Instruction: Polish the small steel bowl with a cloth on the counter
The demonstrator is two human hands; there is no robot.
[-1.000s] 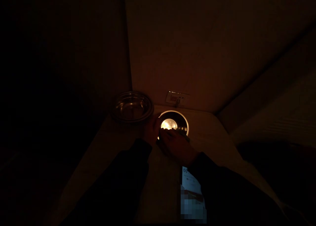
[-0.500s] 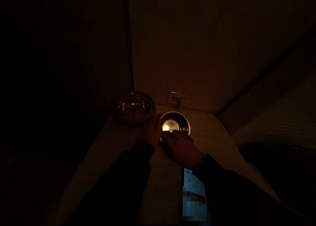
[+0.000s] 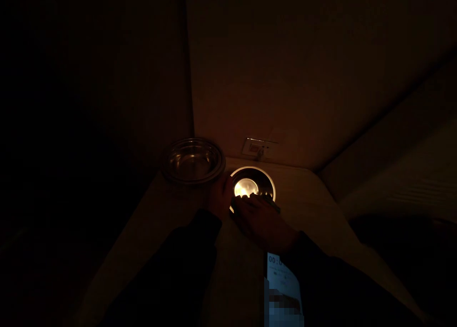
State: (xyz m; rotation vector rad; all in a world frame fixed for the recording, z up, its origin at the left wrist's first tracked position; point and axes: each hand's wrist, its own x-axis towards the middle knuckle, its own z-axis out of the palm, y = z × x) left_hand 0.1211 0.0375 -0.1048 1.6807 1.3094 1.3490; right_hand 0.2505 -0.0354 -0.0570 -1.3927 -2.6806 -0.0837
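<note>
In the dim head view, a small round metal bowl (image 3: pixel 270 180) stands on the wooden tabletop, its inner bottom lit by a warm bright glow. My left hand (image 3: pixel 218 193) is closed against the bowl's left side, fingers along the rim and mostly lost in shadow. Over the near rim lies my right hand (image 3: pixel 259 220), its fingers bent toward the lit bottom. A dark greenish edge of something (image 3: pixel 274 206) shows beside those fingers; what it is I cannot make out. The fingertips' undersides are hidden.
A wider metal basin (image 3: pixel 193 178) sits at the back left of the tabletop (image 3: pixel 303 189). Behind the bowl, a wall socket (image 3: pixel 253 148) has a plug in it. A phone (image 3: pixel 283 274) with a lit timer screen lies near my right forearm, partly covered by the sleeve.
The whole scene sits slightly lower in the picture. The glow in the bowl looks brighter and my hands darker. Both hands keep nearly the same place at the bowl.
</note>
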